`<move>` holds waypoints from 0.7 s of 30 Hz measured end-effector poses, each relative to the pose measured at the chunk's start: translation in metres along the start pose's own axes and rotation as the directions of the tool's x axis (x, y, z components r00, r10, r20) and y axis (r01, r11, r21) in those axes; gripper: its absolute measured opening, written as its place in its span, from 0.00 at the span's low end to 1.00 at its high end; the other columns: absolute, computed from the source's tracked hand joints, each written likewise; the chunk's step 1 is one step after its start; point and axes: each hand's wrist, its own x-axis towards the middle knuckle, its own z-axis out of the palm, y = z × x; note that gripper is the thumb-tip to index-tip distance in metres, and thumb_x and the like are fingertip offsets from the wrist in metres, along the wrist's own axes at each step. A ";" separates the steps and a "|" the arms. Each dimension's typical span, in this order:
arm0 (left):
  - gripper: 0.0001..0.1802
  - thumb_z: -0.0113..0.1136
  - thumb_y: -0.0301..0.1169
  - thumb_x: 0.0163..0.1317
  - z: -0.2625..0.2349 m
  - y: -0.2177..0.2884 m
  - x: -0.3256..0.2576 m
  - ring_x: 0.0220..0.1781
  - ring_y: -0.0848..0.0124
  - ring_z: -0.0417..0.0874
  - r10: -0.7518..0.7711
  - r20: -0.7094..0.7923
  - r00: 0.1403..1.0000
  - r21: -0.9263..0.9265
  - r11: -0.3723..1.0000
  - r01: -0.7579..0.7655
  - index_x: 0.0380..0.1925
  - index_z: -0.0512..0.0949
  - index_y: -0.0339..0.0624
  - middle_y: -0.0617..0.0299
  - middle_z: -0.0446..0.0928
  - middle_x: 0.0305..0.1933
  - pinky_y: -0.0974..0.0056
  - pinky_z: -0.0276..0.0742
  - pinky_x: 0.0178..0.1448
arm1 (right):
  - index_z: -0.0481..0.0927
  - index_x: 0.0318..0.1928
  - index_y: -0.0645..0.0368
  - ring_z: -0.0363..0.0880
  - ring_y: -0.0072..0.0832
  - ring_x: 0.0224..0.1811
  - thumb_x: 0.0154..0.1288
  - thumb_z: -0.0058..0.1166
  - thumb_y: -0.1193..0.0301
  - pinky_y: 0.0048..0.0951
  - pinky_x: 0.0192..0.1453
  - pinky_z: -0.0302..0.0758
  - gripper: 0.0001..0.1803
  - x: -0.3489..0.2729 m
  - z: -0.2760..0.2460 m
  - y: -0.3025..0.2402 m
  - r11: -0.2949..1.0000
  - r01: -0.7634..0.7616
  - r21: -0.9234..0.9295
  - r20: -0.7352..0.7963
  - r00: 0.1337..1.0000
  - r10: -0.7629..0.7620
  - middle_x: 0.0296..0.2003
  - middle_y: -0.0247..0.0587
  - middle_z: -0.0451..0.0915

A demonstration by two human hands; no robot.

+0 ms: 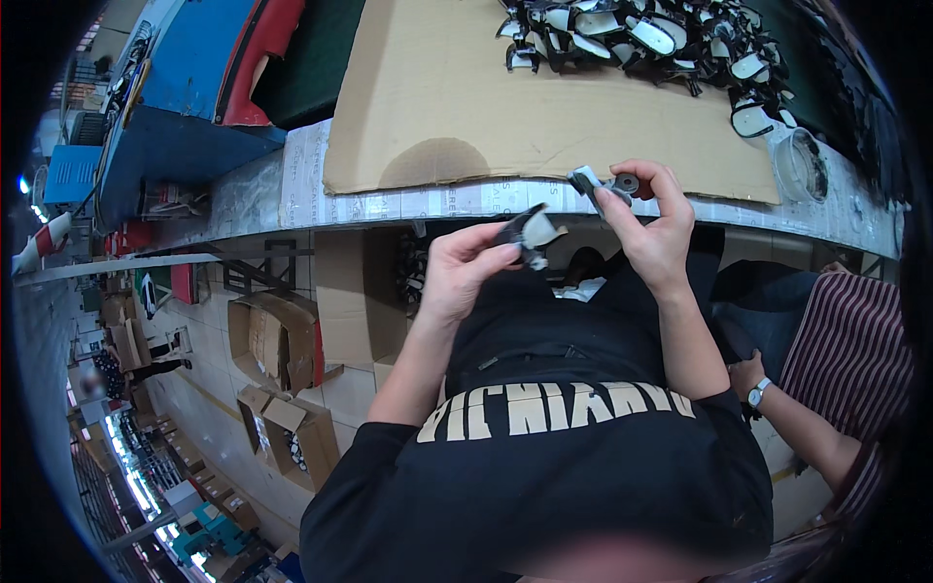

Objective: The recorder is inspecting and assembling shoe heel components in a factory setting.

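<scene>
Black-and-white part (530, 236), one, sat pinched in our left hand (465, 272); right hand (653, 225) fingers gripped a small grey piece (589, 181). Unjoined yet, we judged; pile of parts (649, 37) waited on desk (253, 189).

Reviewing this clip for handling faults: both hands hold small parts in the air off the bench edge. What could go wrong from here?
1. The left hand pinches a black-and-white part over the lap, clear of the cardboard sheet; a slip would likely send it to the floor.
2. The right hand holds a small grey piece at its fingertips only, so it could be fumbled.
3. The pile of similar parts is jumbled; parts may snag.
</scene>
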 end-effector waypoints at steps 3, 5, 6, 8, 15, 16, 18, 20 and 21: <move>0.18 0.69 0.22 0.61 -0.035 0.026 -0.014 0.41 0.74 0.87 0.013 -0.084 0.996 0.127 0.992 -0.002 0.52 0.85 0.29 0.58 0.87 0.42 0.69 0.84 0.48 | 0.85 0.46 0.61 0.75 0.21 0.36 0.59 0.71 0.72 0.25 0.42 0.73 0.15 0.026 0.000 0.013 0.995 -0.060 0.085 -0.003 0.998 0.060 0.38 0.35 0.82; 0.18 0.69 0.21 0.60 -0.073 0.055 -0.035 0.40 0.73 0.87 0.000 -0.124 0.992 0.346 0.937 0.043 0.51 0.85 0.29 0.57 0.87 0.41 0.69 0.84 0.47 | 0.85 0.49 0.61 0.74 0.18 0.35 0.62 0.69 0.72 0.23 0.40 0.73 0.15 0.050 0.004 0.038 0.985 -0.081 0.152 -0.004 0.997 0.082 0.37 0.34 0.82; 0.19 0.70 0.23 0.60 -0.090 0.069 -0.047 0.40 0.73 0.87 -0.042 -0.153 0.987 0.431 0.896 0.105 0.52 0.85 0.29 0.58 0.87 0.40 0.69 0.83 0.47 | 0.84 0.49 0.61 0.75 0.17 0.35 0.64 0.68 0.72 0.22 0.39 0.73 0.14 0.063 0.008 0.051 0.974 -0.123 0.190 0.017 0.992 0.122 0.38 0.35 0.82; 0.22 0.73 0.28 0.60 -0.109 0.088 -0.066 0.39 0.74 0.87 -0.093 -0.270 0.958 0.586 0.774 0.240 0.53 0.84 0.27 0.57 0.88 0.40 0.70 0.83 0.46 | 0.84 0.50 0.59 0.80 0.16 0.34 0.67 0.67 0.71 0.20 0.36 0.74 0.13 0.088 0.014 0.057 0.955 -0.185 0.230 0.083 0.982 0.171 0.38 0.35 0.84; 0.23 0.74 0.30 0.62 -0.125 0.083 -0.079 0.41 0.75 0.88 0.034 -0.409 0.912 0.835 0.418 0.359 0.55 0.83 0.30 0.53 0.89 0.41 0.70 0.84 0.45 | 0.84 0.49 0.54 0.82 0.18 0.35 0.66 0.67 0.68 0.24 0.40 0.78 0.13 0.153 0.061 0.111 0.979 -0.144 0.146 0.153 0.981 0.121 0.40 0.36 0.84; 0.23 0.73 0.29 0.62 -0.122 0.077 -0.078 0.42 0.75 0.88 0.046 -0.387 0.921 0.788 0.535 0.304 0.56 0.83 0.31 0.53 0.89 0.42 0.70 0.84 0.46 | 0.82 0.51 0.58 0.83 0.18 0.38 0.69 0.65 0.68 0.23 0.43 0.80 0.13 0.151 0.064 0.107 0.964 -0.171 0.203 0.182 0.974 0.134 0.42 0.35 0.84; 0.21 0.69 0.24 0.65 -0.100 0.073 -0.062 0.44 0.74 0.88 0.043 -0.304 0.952 0.687 0.702 0.188 0.58 0.82 0.31 0.52 0.88 0.45 0.70 0.84 0.48 | 0.81 0.51 0.60 0.82 0.18 0.40 0.71 0.64 0.69 0.23 0.44 0.79 0.13 0.143 0.059 0.103 0.924 -0.141 0.356 0.152 0.984 0.091 0.42 0.34 0.84; 0.19 0.65 0.22 0.68 -0.078 0.067 -0.044 0.46 0.71 0.88 0.025 -0.174 0.984 0.522 0.850 0.071 0.59 0.81 0.29 0.51 0.88 0.47 0.69 0.85 0.51 | 0.79 0.53 0.65 0.82 0.18 0.45 0.75 0.61 0.71 0.22 0.50 0.78 0.13 0.125 0.047 0.089 0.856 -0.087 0.510 0.091 0.995 0.047 0.44 0.34 0.84; 0.19 0.64 0.22 0.69 -0.065 0.065 -0.033 0.47 0.70 0.89 -0.008 -0.113 0.994 0.428 0.902 0.056 0.59 0.81 0.29 0.51 0.88 0.47 0.69 0.85 0.52 | 0.79 0.53 0.65 0.82 0.18 0.45 0.75 0.61 0.71 0.22 0.50 0.78 0.13 0.114 0.037 0.078 0.859 -0.096 0.503 0.096 0.994 0.055 0.44 0.34 0.84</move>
